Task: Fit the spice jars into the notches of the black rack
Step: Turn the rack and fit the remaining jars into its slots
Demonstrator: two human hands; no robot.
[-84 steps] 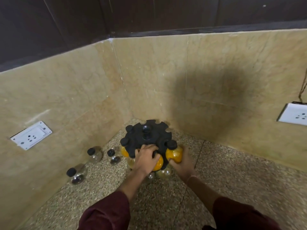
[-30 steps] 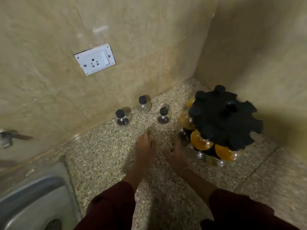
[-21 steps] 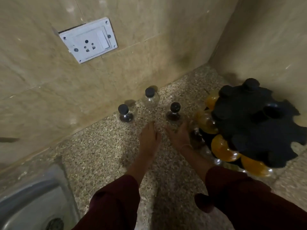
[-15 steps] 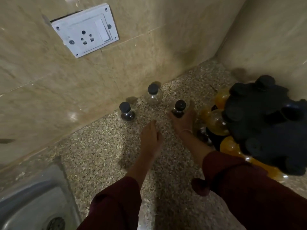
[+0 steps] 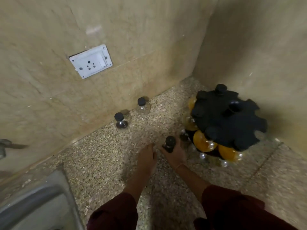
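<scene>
The black notched rack (image 5: 227, 117) stands in the counter corner at the right, with several jars hanging in its notches, some with yellow-orange contents (image 5: 202, 141). My right hand (image 5: 174, 152) is closed around a small dark jar with a black cap (image 5: 169, 143), just left of the rack. My left hand (image 5: 147, 159) lies flat on the counter beside it, fingers together, holding nothing. Two more black-capped jars stand near the left wall: a dark one (image 5: 120, 121) and a clear one (image 5: 142, 106).
The speckled stone counter (image 5: 108, 155) is hemmed in by beige marble walls on the left and right. A white wall socket (image 5: 91, 61) sits above the loose jars. A steel sink (image 5: 33, 206) takes up the lower left corner.
My right hand has taken the dark jar that stood nearest the rack and drawn it toward me and the rack. The left hand stays flat on the counter. The view has pulled back.
</scene>
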